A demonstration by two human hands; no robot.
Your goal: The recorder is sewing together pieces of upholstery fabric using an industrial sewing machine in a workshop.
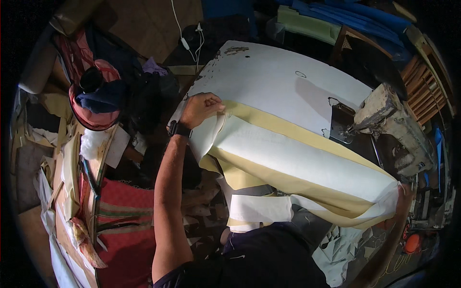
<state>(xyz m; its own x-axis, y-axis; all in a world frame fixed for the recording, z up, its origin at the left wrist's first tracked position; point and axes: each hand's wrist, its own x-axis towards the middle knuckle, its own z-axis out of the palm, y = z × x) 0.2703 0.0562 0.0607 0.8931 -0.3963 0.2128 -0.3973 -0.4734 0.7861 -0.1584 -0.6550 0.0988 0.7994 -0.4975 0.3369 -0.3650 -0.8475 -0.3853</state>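
Observation:
A long piece of white and pale yellow sheet material (288,151), like vinyl or fabric, stretches across the near side of a white work table (273,72) and drapes over its front edge. My left hand (199,109), with a dark watch at the wrist, is closed on the far left corner of this sheet, thumb and fingers pinched together. At the sheet's right end my right hand (405,196) grips the edge; shadow and the material hide part of its fingers. A worn sewing machine (384,108) stands on the table's right side, just beyond that end.
Red cloth (125,230) and offcuts lie at the lower left, near a pink and dark blue bag (98,96). White scraps (338,254) lie at the lower right. Blue sheets (355,21) and green foam (307,24) are stacked behind the table. A white cable (185,44) hangs at the back.

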